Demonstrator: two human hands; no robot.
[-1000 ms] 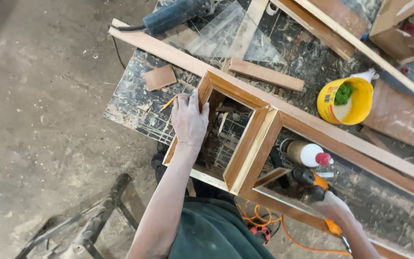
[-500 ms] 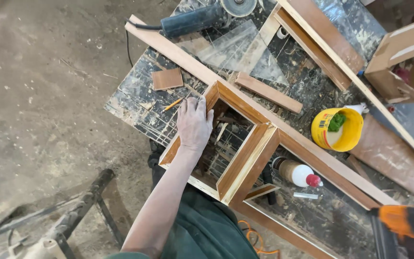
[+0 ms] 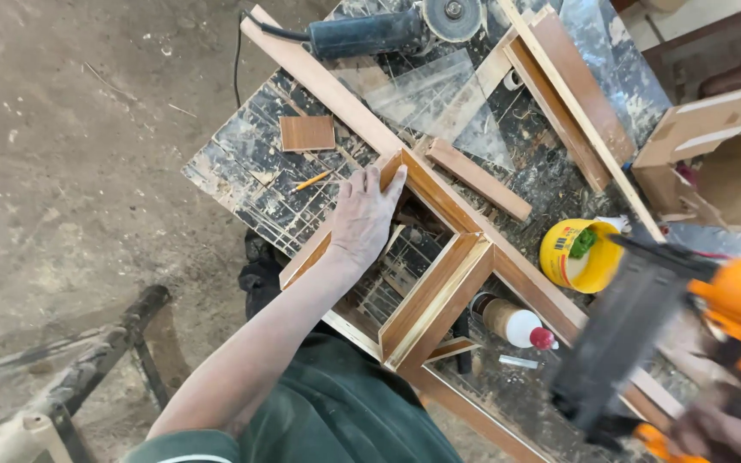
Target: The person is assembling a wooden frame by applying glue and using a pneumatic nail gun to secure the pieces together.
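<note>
On the worktop [image 3: 242,176], near its front edge: left hand [image 3: 362,214] pressed flat, fingers spread, on the far corner of a small wooden frame [image 3: 426,291], gripping nothing. Frame square, open in the middle, overhanging the front edge slightly; its right side butted against a long strip [image 3: 328,86] running from the far left corner toward the right front.

At the right edge, low and blurred: right hand [image 3: 713,429] clenched round the handle of an orange and black nail gun [image 3: 662,334], held up above the worktop and well apart from the frame. Gun body large in view, covering part of the right front corner.

Just right of the frame, inside the larger framing: a glue bottle [image 3: 512,324] lying on its side, red cap pointing right. Beyond it, toward the right edge, a yellow tub [image 3: 572,257] with something green in it.

Left of the hand, on bare worktop: a pencil [image 3: 312,180], and farther back a small square offcut [image 3: 307,133]. At the far edge: an angle grinder [image 3: 388,30], cord trailing off the far left corner. Near it, a clear sheet [image 3: 439,94] and a short batten [image 3: 478,178] lying loose beside the frame's far corner. More framed wood [image 3: 572,94] at the far right corner; a cardboard box [image 3: 722,146] beyond the right edge. Worktop surface dark, scored and dusted with sawdust.
</note>
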